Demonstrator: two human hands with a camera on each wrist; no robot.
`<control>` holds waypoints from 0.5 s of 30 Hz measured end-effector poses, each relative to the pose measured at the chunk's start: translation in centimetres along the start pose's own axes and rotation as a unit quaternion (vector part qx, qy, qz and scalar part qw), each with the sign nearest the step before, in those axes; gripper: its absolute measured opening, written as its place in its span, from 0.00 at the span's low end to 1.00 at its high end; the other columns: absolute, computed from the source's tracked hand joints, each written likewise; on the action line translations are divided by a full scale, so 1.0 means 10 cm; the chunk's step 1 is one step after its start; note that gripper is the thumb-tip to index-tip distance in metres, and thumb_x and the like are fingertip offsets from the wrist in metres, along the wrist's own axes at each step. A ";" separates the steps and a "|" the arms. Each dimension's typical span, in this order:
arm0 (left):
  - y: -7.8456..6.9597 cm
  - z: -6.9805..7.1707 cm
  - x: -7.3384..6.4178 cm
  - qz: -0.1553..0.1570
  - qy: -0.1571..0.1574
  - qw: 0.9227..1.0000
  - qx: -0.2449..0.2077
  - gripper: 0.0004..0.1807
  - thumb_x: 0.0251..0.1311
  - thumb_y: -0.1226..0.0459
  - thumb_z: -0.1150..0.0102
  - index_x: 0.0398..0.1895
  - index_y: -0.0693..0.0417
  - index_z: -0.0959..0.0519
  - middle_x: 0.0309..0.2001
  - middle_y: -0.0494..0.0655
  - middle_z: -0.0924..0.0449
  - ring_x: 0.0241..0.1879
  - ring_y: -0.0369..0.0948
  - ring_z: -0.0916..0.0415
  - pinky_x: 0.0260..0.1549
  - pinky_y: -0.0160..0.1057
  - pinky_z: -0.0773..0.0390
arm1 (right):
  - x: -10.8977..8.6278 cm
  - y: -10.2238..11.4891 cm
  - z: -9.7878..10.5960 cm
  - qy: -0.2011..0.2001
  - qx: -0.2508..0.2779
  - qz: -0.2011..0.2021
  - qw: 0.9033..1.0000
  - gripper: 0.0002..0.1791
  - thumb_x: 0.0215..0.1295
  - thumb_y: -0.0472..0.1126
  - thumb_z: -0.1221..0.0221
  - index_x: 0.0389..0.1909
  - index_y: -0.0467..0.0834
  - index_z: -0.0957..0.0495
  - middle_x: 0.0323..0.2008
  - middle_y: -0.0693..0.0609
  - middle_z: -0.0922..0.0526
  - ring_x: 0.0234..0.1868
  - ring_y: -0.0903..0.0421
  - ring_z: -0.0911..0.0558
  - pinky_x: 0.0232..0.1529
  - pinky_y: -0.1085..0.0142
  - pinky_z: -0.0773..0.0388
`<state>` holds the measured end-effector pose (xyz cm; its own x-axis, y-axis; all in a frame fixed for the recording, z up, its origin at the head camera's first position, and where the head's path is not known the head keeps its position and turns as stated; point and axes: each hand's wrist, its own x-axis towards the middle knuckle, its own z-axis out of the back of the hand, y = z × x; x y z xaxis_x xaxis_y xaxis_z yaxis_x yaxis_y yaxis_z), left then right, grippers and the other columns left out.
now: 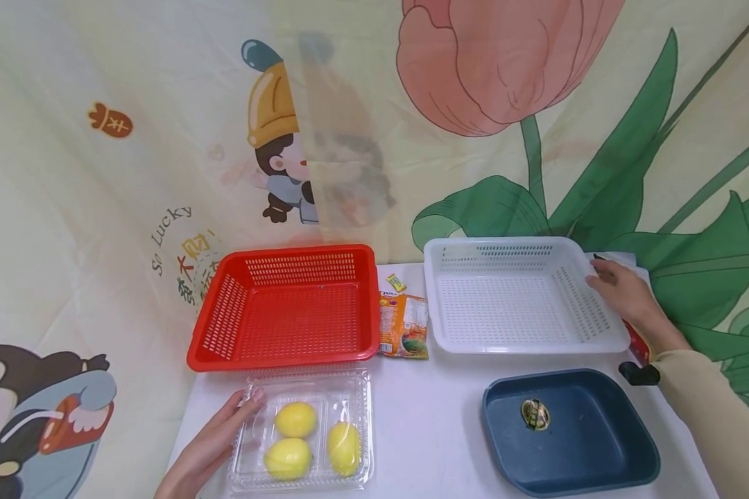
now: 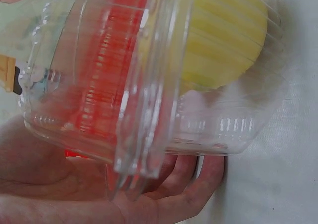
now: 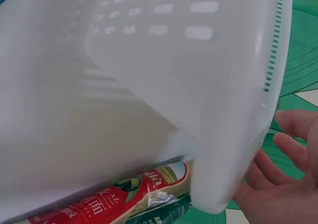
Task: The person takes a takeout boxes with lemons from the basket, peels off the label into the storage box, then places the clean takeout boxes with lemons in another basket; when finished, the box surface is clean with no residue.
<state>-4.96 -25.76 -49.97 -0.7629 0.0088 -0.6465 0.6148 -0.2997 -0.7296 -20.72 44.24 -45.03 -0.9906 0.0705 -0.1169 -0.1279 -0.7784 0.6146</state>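
My left hand point(image 1: 215, 436) grips the left side of a clear plastic clamshell box point(image 1: 366, 430) at the front left. Inside lie three yellow lemons point(image 1: 296, 420). In the left wrist view, fingers point(image 2: 179, 194) curl beneath the box's rim, and one lemon point(image 2: 223, 35) shows large through the plastic. On the far right, my right hand point(image 1: 630, 298) is at the outer right rim of a white perforated basket point(image 1: 537, 346). Its fingers point(image 3: 290, 152) are loosely bent right beside that rim in the right wrist view, not wrapped round it.
A red perforated basket point(image 1: 287, 364) stands behind the clamshell box. Between the baskets lie an orange snack packet point(image 1: 406, 326) and a small yellow wrapped candy point(image 1: 396, 283). A dark blue tray point(image 1: 587, 443) holds a round gold-and-black item point(image 1: 535, 414). Beside the white basket is a red packet point(image 3: 99, 204).
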 end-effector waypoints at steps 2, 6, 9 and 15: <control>0.00 0.00 0.00 0.003 -0.001 1.000 0.000 0.49 0.67 0.33 0.53 0.79 0.53 0.52 0.76 0.62 0.49 0.71 0.62 0.43 0.63 0.71 0.33 | 0.01 -0.02 -0.01 0.005 0.004 -0.005 1.000 0.40 0.81 0.54 0.57 0.78 0.31 0.55 0.70 0.19 0.43 0.63 0.21 0.33 0.57 0.33 0.25; 0.00 -0.01 -0.01 0.004 -0.002 1.000 -0.003 0.49 0.67 0.33 0.52 0.79 0.52 0.51 0.76 0.62 0.48 0.70 0.61 0.42 0.62 0.70 0.32 | 0.01 -0.05 -0.03 0.012 0.010 -0.005 1.000 0.39 0.81 0.54 0.59 0.79 0.33 0.57 0.72 0.20 0.45 0.64 0.21 0.33 0.58 0.34 0.25; 0.00 -0.01 -0.02 0.001 -0.002 1.000 -0.004 0.48 0.68 0.34 0.52 0.79 0.51 0.51 0.75 0.61 0.47 0.70 0.61 0.41 0.62 0.69 0.32 | 0.00 -0.09 -0.05 0.015 0.007 -0.002 1.000 0.38 0.82 0.53 0.60 0.80 0.35 0.57 0.72 0.21 0.45 0.63 0.22 0.32 0.57 0.35 0.24; 0.02 -0.02 -0.03 -0.016 -0.005 1.000 -0.016 0.43 0.70 0.38 0.51 0.79 0.49 0.50 0.75 0.60 0.47 0.71 0.60 0.42 0.64 0.67 0.32 | 0.00 -0.12 -0.09 0.004 0.001 0.007 1.000 0.36 0.82 0.51 0.60 0.80 0.35 0.55 0.71 0.20 0.45 0.62 0.20 0.31 0.54 0.34 0.22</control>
<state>-4.60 -25.65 -50.00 -0.7844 0.0091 -0.6201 0.5955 -0.2686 -0.7571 -20.50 44.62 -46.42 -0.9919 0.0546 -0.1146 -0.1141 -0.7783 0.6174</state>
